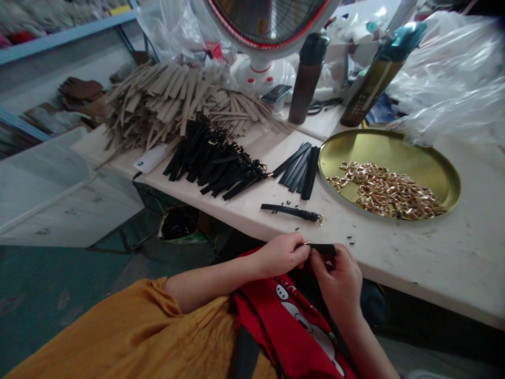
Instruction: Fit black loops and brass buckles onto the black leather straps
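My left hand (282, 253) and my right hand (339, 279) meet at the table's near edge, both pinched on a short black strap (324, 249) with a small gold buckle at its left end. Just beyond them a finished black strap with a gold buckle (292, 211) lies flat on the white table (414, 247). A round brass tray (430, 168) to the right holds a heap of gold buckles (389, 192). Plain black strips (300, 166) lie left of the tray. A pile of buckled black straps (221, 163) sits further left.
A heap of tan strips (177, 100) covers the table's far left. Behind stand a white fan (268, 31), a brown bottle (307, 79), a teal-capped bottle (374, 79) and clear plastic bags (453, 79). A red apron (292, 321) lies over my lap.
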The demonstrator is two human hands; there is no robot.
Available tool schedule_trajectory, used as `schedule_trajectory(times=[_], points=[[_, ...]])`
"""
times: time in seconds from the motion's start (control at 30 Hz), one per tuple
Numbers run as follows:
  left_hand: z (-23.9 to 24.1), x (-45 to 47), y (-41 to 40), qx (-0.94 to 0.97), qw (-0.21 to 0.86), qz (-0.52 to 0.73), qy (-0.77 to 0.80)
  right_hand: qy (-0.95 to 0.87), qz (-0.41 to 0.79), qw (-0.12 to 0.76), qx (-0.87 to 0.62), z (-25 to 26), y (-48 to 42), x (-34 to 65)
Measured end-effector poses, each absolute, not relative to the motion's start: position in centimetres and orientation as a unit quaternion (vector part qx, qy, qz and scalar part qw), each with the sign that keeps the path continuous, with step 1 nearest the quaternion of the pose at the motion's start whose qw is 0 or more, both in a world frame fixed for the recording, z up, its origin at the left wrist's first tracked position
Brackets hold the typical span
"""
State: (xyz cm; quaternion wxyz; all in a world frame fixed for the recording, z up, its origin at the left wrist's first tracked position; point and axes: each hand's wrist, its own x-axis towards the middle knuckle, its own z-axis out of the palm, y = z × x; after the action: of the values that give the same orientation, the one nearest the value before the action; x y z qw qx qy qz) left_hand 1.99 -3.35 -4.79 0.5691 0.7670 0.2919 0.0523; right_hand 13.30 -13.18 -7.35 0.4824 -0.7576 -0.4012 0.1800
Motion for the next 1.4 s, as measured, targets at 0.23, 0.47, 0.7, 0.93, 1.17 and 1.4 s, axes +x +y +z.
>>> schedule_trajectory(times=[0.23,0.47,0.7,0.93,1.17,1.4], points=[[-4.1,1.6,-3.4,0.759,0.579,0.05,0.294,-0.286,0.398,0.542,-0.683,-7.8,-13.1,13.7],[-5.0,1.5,-2.6,0.69,0.662,0.065,0.287,-0.227,0.476,0.588,-0.613,-7.6,-12.8,13.3],[-5.9,2.1,-1.8,0.68,0.671,0.02,0.295,-0.346,0.316,0.535,-0.703,-7.8,-13.2,13.0],[-4.0,2.0,-2.4,0.788,0.565,0.024,0.244,-0.275,0.38,0.558,-0.684,-8.5,-13.2,13.4],[-4.0,1.6,-3.5,0.734,0.627,-0.002,0.263,-0.286,0.333,0.554,-0.708,-8.8,-14.4,13.2],[-3.9,3.4,-4.1,0.822,0.513,-0.023,0.247,-0.272,0.192,0.55,-0.766,-9.3,-16.1,17.5]])
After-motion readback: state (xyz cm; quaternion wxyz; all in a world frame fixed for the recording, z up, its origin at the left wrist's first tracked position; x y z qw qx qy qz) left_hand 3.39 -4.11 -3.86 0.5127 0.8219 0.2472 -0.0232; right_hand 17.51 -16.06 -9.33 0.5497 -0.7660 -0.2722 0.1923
